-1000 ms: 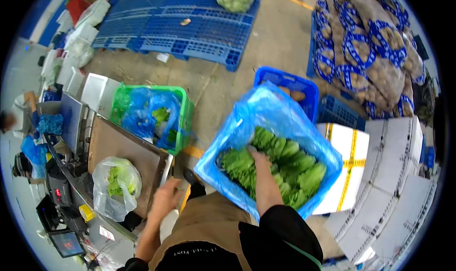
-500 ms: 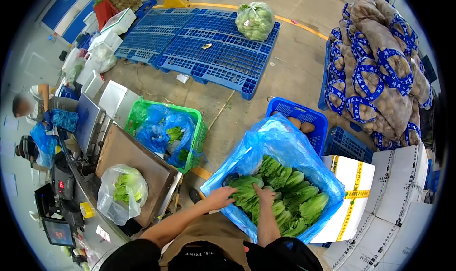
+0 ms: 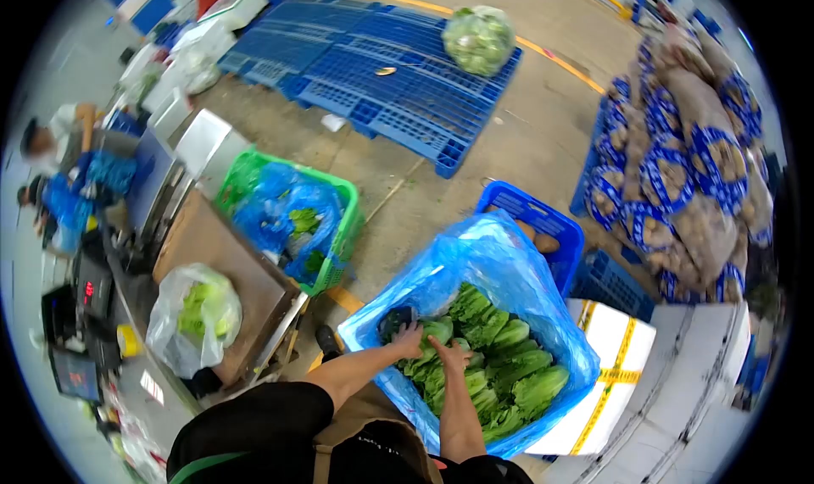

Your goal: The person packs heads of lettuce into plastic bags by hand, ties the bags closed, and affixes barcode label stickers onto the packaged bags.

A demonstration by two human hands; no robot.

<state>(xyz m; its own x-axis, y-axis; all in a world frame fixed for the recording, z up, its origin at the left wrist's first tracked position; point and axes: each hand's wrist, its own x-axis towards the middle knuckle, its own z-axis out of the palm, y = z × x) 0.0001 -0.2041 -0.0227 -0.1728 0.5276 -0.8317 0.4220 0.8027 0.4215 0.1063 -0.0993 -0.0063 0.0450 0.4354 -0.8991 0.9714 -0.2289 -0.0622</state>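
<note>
Several heads of green lettuce (image 3: 509, 357) fill a crate lined with a blue plastic bag (image 3: 555, 293). Both my hands are inside it, at its left side. My left hand (image 3: 407, 340) is on the leafy head there, beside a dark patch in the liner. Close to it, my right hand (image 3: 449, 354) touches the same head, fingers spread over the leaves. A clear plastic bag with light green lettuce (image 3: 203, 310) rests on the brown tabletop (image 3: 191, 238) to the left.
A green crate (image 3: 348, 221) with blue plastic and leaves stands ahead. Beyond it lie blue pallets (image 3: 365, 69) bearing a bagged vegetable bundle (image 3: 479, 41). To the right are a blue crate (image 3: 564, 238), netted sacks (image 3: 678, 170) and white boxes (image 3: 678, 348). Other people (image 3: 64, 145) are at far left.
My left hand has moved from beside the table into the lined crate, next to my right hand. Since the last frame, both hands have shifted slightly within the lettuce. The view has shifted too.
</note>
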